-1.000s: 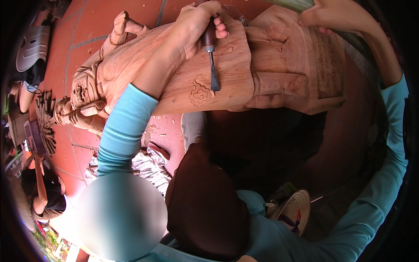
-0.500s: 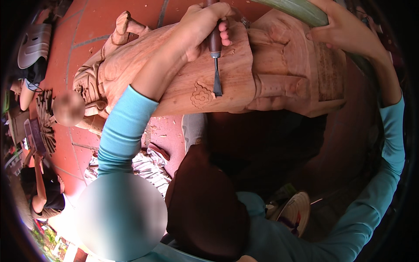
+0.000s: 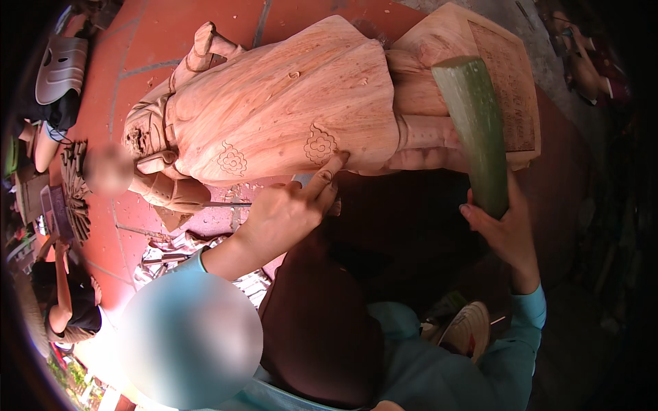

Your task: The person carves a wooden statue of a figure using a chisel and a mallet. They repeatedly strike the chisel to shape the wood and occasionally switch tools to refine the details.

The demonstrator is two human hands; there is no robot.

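A carved wooden statue of a robed figure lies across the floor in front of me, its base toward the right. Two cloud-shaped motifs are cut into its robe, one of them a scalloped cloud carving beside my fingertip. My left hand touches the robe's near edge with an extended index finger. From behind that hand a chisel sticks out to the left; its handle is hidden by the curled fingers. My right hand is wrapped round the lower end of a thick green club, raised in front of the statue's legs.
Red floor tiles with wood chips surround the statue. A row of hand tools lies at the left, near a person. Another person sits by a grey plastic stool. Striped cloth lies beside my leg.
My left hand has come down toward me, lifting the chisel's blade off the carving. My right hand has drawn the club nearer and swung it upright. A second cloud motif now shows.
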